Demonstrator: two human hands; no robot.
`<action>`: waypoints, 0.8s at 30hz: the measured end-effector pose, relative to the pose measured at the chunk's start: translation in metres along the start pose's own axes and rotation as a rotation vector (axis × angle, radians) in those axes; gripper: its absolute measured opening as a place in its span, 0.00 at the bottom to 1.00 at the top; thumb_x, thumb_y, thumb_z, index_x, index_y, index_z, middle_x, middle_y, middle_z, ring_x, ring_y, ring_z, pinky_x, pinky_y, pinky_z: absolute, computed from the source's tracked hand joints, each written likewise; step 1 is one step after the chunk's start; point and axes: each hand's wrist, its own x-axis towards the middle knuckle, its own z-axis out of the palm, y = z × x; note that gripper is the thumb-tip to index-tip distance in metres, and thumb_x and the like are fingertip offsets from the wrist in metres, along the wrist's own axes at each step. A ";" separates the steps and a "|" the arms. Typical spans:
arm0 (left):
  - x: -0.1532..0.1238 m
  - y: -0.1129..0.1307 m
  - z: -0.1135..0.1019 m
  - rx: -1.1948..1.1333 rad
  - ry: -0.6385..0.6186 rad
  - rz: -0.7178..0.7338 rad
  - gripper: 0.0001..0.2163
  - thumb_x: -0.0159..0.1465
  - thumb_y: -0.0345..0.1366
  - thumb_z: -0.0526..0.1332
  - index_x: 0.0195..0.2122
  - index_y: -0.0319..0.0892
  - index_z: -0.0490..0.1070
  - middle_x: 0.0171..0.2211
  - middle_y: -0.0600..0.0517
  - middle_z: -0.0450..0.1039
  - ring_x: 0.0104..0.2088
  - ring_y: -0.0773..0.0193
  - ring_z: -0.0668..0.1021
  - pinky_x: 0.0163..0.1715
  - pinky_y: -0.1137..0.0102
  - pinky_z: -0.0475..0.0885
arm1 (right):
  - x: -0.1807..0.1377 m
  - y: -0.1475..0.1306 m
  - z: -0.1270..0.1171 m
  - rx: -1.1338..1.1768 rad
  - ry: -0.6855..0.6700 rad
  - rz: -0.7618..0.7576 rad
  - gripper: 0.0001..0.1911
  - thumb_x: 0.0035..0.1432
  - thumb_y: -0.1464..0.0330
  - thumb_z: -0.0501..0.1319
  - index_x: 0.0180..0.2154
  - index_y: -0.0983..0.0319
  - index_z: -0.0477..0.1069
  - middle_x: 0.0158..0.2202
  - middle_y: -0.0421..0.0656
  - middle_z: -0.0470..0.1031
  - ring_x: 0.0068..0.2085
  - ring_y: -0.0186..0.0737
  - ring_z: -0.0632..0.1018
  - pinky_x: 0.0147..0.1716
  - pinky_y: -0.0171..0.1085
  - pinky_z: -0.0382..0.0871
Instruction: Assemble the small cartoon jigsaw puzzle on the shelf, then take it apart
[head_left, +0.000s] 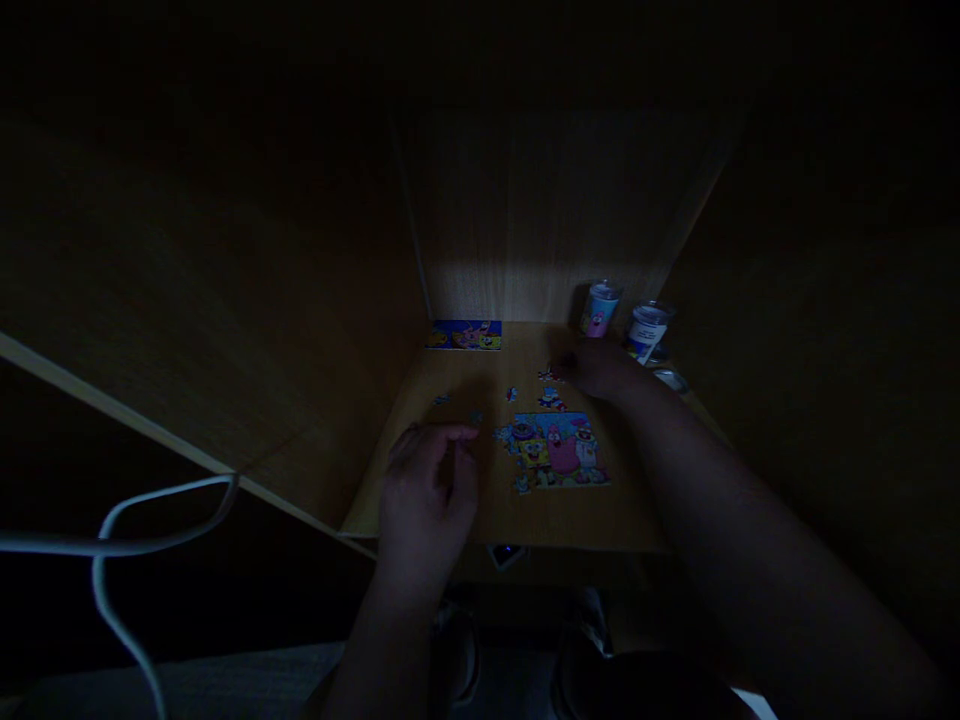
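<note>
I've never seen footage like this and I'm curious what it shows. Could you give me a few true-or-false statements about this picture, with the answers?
1. The right hand is next to a small cluster of loose jigsaw pieces. True.
2. The partly built jigsaw puzzle lies on the floor. False: it lies on a wooden desktop.
3. The left hand is to the left of the puzzle. True.
4. A printed cartoon picture lies at the front edge of the desktop. False: it lies at the back, against the wooden wall.
5. Two printed cups stand at the back right. True.
6. A white cable hangs to the right of the desktop. False: the white cable is off to the left.
</note>
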 end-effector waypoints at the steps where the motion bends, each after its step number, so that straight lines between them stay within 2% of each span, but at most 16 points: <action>1: 0.001 0.001 0.001 -0.007 -0.038 0.029 0.08 0.71 0.27 0.60 0.44 0.45 0.77 0.40 0.52 0.82 0.43 0.57 0.83 0.48 0.61 0.75 | 0.001 0.001 0.002 0.009 0.008 -0.003 0.17 0.73 0.59 0.62 0.48 0.64 0.84 0.48 0.57 0.85 0.49 0.54 0.85 0.46 0.43 0.76; 6: 0.003 0.002 0.001 -0.122 -0.310 0.213 0.12 0.68 0.22 0.59 0.41 0.46 0.77 0.37 0.53 0.80 0.41 0.58 0.80 0.46 0.60 0.73 | 0.002 -0.002 0.005 0.166 0.126 -0.063 0.13 0.73 0.61 0.64 0.41 0.61 0.83 0.44 0.53 0.86 0.46 0.49 0.85 0.46 0.41 0.75; 9: 0.002 0.002 0.001 -0.171 -0.437 0.284 0.13 0.66 0.21 0.60 0.40 0.47 0.77 0.40 0.53 0.82 0.43 0.57 0.79 0.48 0.58 0.72 | 0.002 -0.007 0.005 0.347 0.192 -0.111 0.07 0.70 0.65 0.67 0.40 0.61 0.82 0.42 0.47 0.86 0.43 0.44 0.85 0.45 0.38 0.74; 12: 0.000 0.001 0.001 -0.170 -0.488 0.300 0.12 0.66 0.22 0.61 0.40 0.47 0.78 0.44 0.53 0.83 0.46 0.56 0.79 0.49 0.57 0.71 | 0.002 -0.011 0.009 0.466 0.222 -0.183 0.01 0.67 0.70 0.69 0.40 0.61 0.81 0.41 0.45 0.86 0.42 0.41 0.84 0.44 0.37 0.74; 16: 0.000 -0.001 0.003 -0.148 -0.499 0.283 0.12 0.65 0.22 0.61 0.40 0.47 0.78 0.43 0.53 0.83 0.46 0.55 0.78 0.49 0.55 0.71 | 0.004 -0.013 0.015 0.537 0.220 -0.246 0.02 0.66 0.72 0.69 0.41 0.61 0.80 0.41 0.44 0.86 0.41 0.40 0.84 0.42 0.36 0.74; 20: 0.001 0.000 0.003 -0.132 -0.485 0.272 0.13 0.64 0.22 0.61 0.42 0.46 0.78 0.42 0.52 0.82 0.45 0.55 0.78 0.48 0.54 0.71 | 0.003 -0.015 0.015 0.652 0.153 -0.290 0.03 0.65 0.70 0.69 0.42 0.60 0.81 0.41 0.43 0.85 0.41 0.39 0.83 0.43 0.37 0.74; 22: 0.002 0.002 0.003 -0.110 -0.465 0.239 0.13 0.65 0.22 0.61 0.45 0.47 0.78 0.42 0.51 0.82 0.45 0.55 0.79 0.49 0.54 0.72 | 0.000 -0.017 0.012 0.752 0.042 -0.310 0.06 0.64 0.67 0.70 0.43 0.60 0.81 0.42 0.43 0.85 0.40 0.39 0.82 0.43 0.37 0.75; 24: 0.003 0.003 0.004 -0.069 -0.448 0.202 0.11 0.67 0.24 0.63 0.46 0.47 0.78 0.43 0.50 0.82 0.45 0.55 0.79 0.50 0.54 0.73 | -0.005 -0.020 0.008 0.852 -0.134 -0.326 0.10 0.64 0.62 0.70 0.44 0.59 0.80 0.41 0.42 0.84 0.37 0.37 0.80 0.39 0.36 0.74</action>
